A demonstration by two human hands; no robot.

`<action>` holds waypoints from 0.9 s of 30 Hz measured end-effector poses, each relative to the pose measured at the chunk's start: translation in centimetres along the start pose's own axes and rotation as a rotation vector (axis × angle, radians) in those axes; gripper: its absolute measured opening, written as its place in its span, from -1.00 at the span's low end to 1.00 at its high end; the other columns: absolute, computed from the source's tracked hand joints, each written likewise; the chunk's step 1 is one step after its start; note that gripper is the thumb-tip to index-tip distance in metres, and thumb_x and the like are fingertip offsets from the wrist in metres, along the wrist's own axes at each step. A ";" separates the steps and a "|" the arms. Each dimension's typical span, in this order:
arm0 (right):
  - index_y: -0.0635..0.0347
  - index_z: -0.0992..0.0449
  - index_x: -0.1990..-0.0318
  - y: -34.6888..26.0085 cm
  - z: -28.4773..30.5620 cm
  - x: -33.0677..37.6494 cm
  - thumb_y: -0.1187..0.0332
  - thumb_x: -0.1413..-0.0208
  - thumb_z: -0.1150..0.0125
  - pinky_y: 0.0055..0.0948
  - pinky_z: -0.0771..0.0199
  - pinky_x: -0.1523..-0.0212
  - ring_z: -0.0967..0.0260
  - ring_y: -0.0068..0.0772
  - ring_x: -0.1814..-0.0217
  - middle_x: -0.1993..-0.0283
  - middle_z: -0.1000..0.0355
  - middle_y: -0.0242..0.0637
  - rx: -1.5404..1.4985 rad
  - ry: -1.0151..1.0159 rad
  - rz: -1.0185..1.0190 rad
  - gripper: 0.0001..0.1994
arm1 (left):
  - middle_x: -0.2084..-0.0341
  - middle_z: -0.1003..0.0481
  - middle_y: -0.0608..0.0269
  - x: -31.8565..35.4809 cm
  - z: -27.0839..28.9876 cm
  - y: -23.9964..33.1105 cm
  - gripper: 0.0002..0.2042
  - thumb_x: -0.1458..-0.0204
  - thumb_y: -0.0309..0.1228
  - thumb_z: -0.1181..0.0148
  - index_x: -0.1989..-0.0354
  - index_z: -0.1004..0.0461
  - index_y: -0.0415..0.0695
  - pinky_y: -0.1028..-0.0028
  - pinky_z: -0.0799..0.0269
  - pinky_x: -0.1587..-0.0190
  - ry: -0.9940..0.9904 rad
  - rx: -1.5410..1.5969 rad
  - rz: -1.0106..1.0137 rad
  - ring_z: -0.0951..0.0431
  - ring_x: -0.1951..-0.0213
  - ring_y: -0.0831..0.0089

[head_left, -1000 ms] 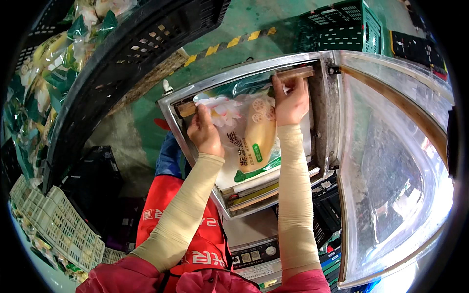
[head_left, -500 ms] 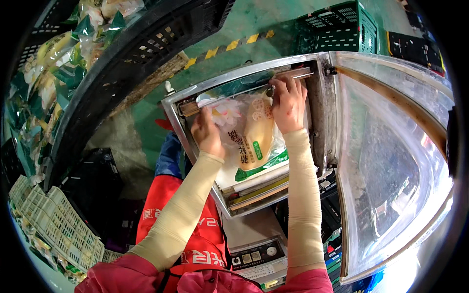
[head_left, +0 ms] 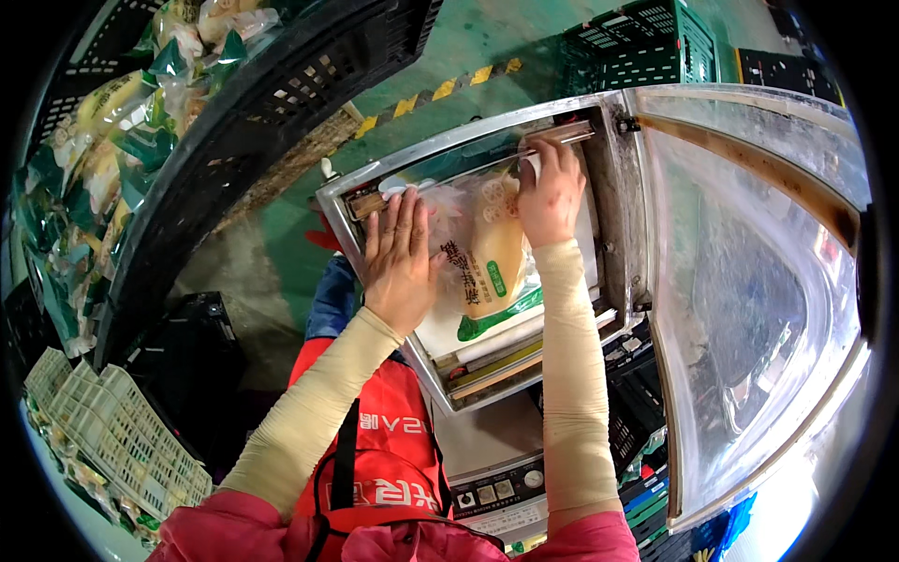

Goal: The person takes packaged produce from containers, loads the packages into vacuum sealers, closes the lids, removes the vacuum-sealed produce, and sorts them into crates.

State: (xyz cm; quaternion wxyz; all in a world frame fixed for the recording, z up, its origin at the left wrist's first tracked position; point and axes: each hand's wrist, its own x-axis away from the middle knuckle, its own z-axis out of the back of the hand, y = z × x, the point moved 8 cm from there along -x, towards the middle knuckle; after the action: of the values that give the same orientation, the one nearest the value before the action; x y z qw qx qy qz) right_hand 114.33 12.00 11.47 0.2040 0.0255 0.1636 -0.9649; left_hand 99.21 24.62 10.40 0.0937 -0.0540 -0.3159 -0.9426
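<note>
Plastic bag (head_left: 496,267), pale contents inside, lies in the metal chamber (head_left: 625,206), its green band toward the near edge. Change noted: my left hand (head_left: 401,253), loosely curled half a second ago, is now flat, fingers extended, on the bag's left side; judged, this smooths and steadies the film. My right hand (head_left: 551,192) stays near the far right corner, fingers bent by the bar (head_left: 571,136); whether they pinch film, cannot tell. Both hands hide parts of the bag. Clear lid (head_left: 749,309): swung back past the right edge, not obstructing. Black crate (head_left: 201,159) at left; green crate (head_left: 698,56) beyond the far right corner.
</note>
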 end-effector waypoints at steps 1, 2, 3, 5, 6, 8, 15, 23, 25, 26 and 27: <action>0.17 -0.41 0.16 1.2 -0.1 0.2 0.50 0.16 -0.13 -0.24 -0.16 0.04 -0.24 -0.14 0.04 0.07 -0.31 -0.18 -0.042 0.005 -0.112 -0.69 | -0.24 0.01 -0.10 0.0 0.0 -0.2 -0.40 -0.01 -0.34 -0.05 -0.20 -0.02 -0.33 0.09 0.24 -0.27 -0.008 -0.007 -0.002 0.05 -0.28 0.07; 0.23 -0.43 0.27 2.3 0.1 0.6 0.48 0.08 -0.12 -0.25 -0.26 0.13 -0.32 -0.12 0.15 0.20 -0.38 -0.14 -0.109 0.091 -0.104 -0.83 | -0.24 0.01 -0.10 -0.1 0.1 -0.3 -0.40 -0.01 -0.34 -0.05 -0.20 -0.02 -0.33 0.09 0.24 -0.27 -0.006 -0.008 -0.006 0.05 -0.28 0.07; 0.23 -0.43 0.27 2.6 -0.3 0.7 0.48 0.08 -0.12 -0.25 -0.26 0.13 -0.32 -0.12 0.15 0.20 -0.38 -0.14 -0.109 0.094 -0.105 -0.83 | -0.24 0.01 -0.09 -0.2 0.3 -0.4 -0.40 0.00 -0.33 -0.05 -0.20 -0.03 -0.33 0.10 0.24 -0.27 0.000 -0.018 -0.006 0.06 -0.29 0.08; 0.30 -0.46 0.33 5.6 -3.0 1.6 0.44 0.03 -0.11 -0.31 -0.36 0.26 -0.39 -0.09 0.32 0.39 -0.43 -0.11 -0.481 -0.082 -0.434 -0.87 | -0.24 0.01 -0.09 -0.3 0.8 -0.2 -0.40 0.00 -0.32 -0.06 -0.20 -0.03 -0.33 0.10 0.23 -0.26 0.004 -0.023 -0.010 0.06 -0.29 0.09; 0.35 -0.48 0.37 6.6 -4.3 1.8 0.40 -0.01 -0.11 -0.40 -0.39 0.37 -0.41 -0.20 0.47 0.52 -0.44 -0.11 -0.535 -0.063 -0.407 -0.84 | -0.24 0.01 -0.08 -0.5 1.2 0.2 -0.39 0.00 -0.32 -0.07 -0.19 -0.03 -0.33 0.11 0.22 -0.26 0.001 -0.051 -0.026 0.06 -0.29 0.10; 0.35 -0.49 0.35 6.8 -5.2 1.7 0.41 -0.01 -0.11 -0.44 -0.38 0.36 -0.39 -0.30 0.47 0.50 -0.45 -0.16 -0.655 -0.114 -0.503 -0.84 | -0.23 0.01 -0.08 -0.8 1.4 0.5 -0.37 0.05 -0.33 -0.12 -0.18 -0.05 -0.34 0.12 0.18 -0.25 -0.007 -0.089 -0.028 0.02 -0.26 0.08; 0.38 -0.47 0.42 7.8 -7.0 2.7 0.42 0.03 -0.09 -0.52 -0.31 0.40 -0.26 -0.59 0.48 0.53 -0.40 -0.37 -0.870 -0.095 -0.665 -0.84 | -0.23 -0.01 -0.09 -1.2 0.3 -0.2 -0.32 0.13 -0.34 -0.20 -0.16 -0.07 -0.37 0.14 0.13 -0.22 0.002 -0.154 -0.090 -0.06 -0.20 0.05; 0.34 -0.46 0.39 5.2 -4.6 1.5 0.44 0.03 -0.11 -0.45 -0.31 0.40 -0.29 -0.44 0.48 0.48 -0.40 -0.29 -0.540 -0.088 -0.520 -0.88 | -0.24 0.03 -0.09 -1.2 0.1 -0.5 -0.32 0.09 -0.29 -0.17 -0.17 -0.04 -0.38 0.16 0.18 -0.24 -0.039 -0.190 -0.063 -0.01 -0.23 0.14; 0.28 -0.43 0.34 0.9 -1.3 0.5 0.41 0.07 -0.13 -0.27 -0.29 0.21 -0.32 -0.07 0.25 0.32 -0.40 -0.09 -0.160 0.187 -0.188 -0.85 | -0.25 0.03 -0.06 -1.0 0.0 -1.2 -0.31 0.10 -0.29 -0.18 -0.17 -0.05 -0.37 0.16 0.17 -0.24 -0.021 -0.185 -0.055 -0.02 -0.23 0.15; 0.19 -0.41 0.27 -1.0 -0.8 0.0 0.43 0.11 -0.14 -0.20 -0.23 0.15 -0.25 -0.07 0.14 0.24 -0.34 -0.17 -0.111 0.129 -0.089 -0.81 | -0.25 0.03 -0.06 -1.0 0.2 -1.2 -0.31 0.10 -0.29 -0.18 -0.17 -0.05 -0.37 0.16 0.17 -0.24 -0.022 -0.182 -0.058 -0.02 -0.23 0.15; 0.19 -0.41 0.27 -1.9 -0.8 0.2 0.43 0.11 -0.14 -0.20 -0.23 0.15 -0.25 -0.07 0.14 0.24 -0.34 -0.17 -0.108 0.130 -0.091 -0.81 | -0.24 0.02 -0.06 -1.1 0.4 -1.2 -0.32 0.11 -0.29 -0.18 -0.16 -0.06 -0.38 0.15 0.16 -0.23 -0.014 -0.167 -0.065 -0.03 -0.23 0.15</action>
State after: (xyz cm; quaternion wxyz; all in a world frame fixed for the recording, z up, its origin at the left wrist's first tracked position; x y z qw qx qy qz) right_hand 113.37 13.86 11.29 0.1498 0.0697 0.2295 -0.9592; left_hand 100.03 25.93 9.86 0.0561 -0.0581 -0.2382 -0.9678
